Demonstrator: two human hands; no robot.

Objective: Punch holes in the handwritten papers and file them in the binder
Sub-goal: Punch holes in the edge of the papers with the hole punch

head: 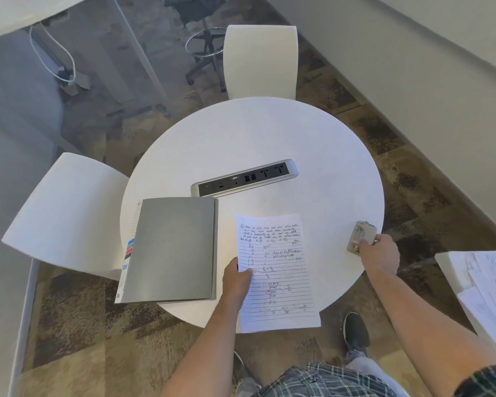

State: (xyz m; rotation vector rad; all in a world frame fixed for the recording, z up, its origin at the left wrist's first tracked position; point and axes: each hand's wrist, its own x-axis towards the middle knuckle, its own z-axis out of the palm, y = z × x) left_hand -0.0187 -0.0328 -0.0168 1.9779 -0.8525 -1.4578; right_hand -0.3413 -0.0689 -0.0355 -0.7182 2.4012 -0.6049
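Note:
A lined handwritten paper [278,279] lies at the near edge of the round white table [269,133], its lower end hanging over the rim. My left hand [236,277] pinches its left edge. A closed grey binder [169,247] lies to the left of the paper, with a label sheet sticking out on its left side. At the table's right edge my right hand [380,255] grips a small grey hole punch [361,234] that stands on the tabletop.
A silver power and socket strip [244,177] is set into the table's middle. White chairs stand at the far side [259,61] and at the left [66,213]. A stack of more papers [487,293] lies on a white surface at the right. My shoe [355,333] is under the table's edge.

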